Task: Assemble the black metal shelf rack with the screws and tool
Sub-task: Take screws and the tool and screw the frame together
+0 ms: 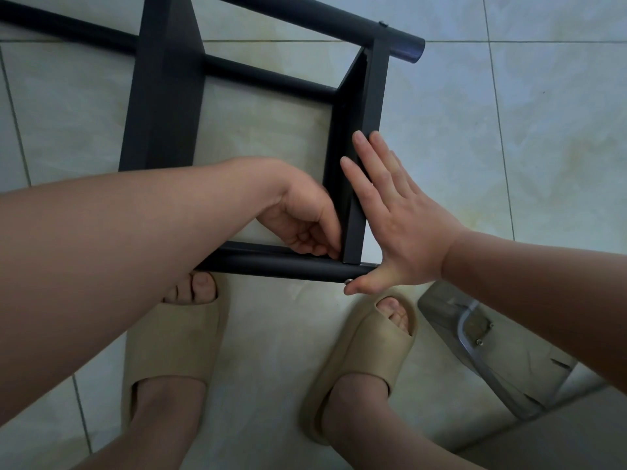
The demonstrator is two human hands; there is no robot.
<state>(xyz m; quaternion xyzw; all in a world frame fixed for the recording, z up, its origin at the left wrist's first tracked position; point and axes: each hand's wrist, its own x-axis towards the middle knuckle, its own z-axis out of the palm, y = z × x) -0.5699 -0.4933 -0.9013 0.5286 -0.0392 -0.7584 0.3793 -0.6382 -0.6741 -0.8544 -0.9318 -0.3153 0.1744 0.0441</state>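
Half hidden, left hand [302, 218] curls at the rack [163, 96] corner, hold unclear; right hand [400, 228] presses flat.

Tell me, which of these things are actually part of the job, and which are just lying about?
Part of the job: black rack frame, its end panel pressed by the flat right hand, left hand curled at the corner joint, screw at the tube end, clear bag of metal hardware.
Just there: beige slippers, tiled floor.
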